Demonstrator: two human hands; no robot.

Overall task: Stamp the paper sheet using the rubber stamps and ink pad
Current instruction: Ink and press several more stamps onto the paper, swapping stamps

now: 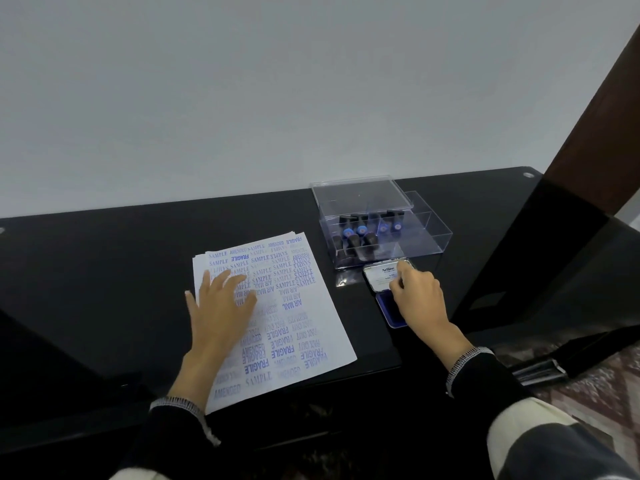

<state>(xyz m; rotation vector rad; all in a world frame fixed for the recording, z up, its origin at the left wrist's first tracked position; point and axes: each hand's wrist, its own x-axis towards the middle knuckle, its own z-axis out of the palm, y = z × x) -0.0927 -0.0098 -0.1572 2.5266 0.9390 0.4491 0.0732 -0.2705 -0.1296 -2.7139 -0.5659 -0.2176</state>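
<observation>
A stack of white paper sheets point(304, 327), its top sheet covered in blue stamp marks, lies on the black table point(104, 271). My left hand point(218, 306) rests flat on the sheet's left half with the fingers spread. To the right lies the ink pad point(389, 311), its blue pad exposed and its white-labelled lid point(381, 275) folded back. My right hand point(417, 299) sits over the pad with its fingers curled round a small dark rubber stamp point(399, 283), which is mostly hidden. Several more stamps point(360, 233) lie in a clear plastic box point(433, 237) behind the pad.
The box's clear lid point(360, 192) leans at the back of the box, against the pale wall point(277, 98). A dark wooden post point(595, 126) rises at the right, behind the table's right end. Patterned floor point(595, 386) shows past the table's near right corner.
</observation>
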